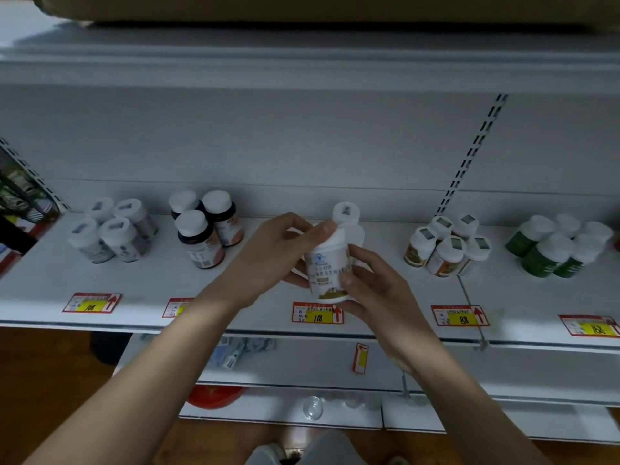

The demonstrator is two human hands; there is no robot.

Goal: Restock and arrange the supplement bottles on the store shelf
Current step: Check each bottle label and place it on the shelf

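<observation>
A person's left hand (273, 250) and right hand (372, 290) both grip one white supplement bottle (327, 266), fingers curled around its cap and body. It is held tilted above the front edge of the white shelf (151, 283), near the middle. More bottles stand behind it toward the back edge.

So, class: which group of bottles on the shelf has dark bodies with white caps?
The dark bottles, three standing second from the left; the other groups have white, orange-labelled or green bodies.

On the shelf (235, 297), the held bottle (330, 266) sits between two bottle clusters (206, 226) (448, 245).
</observation>
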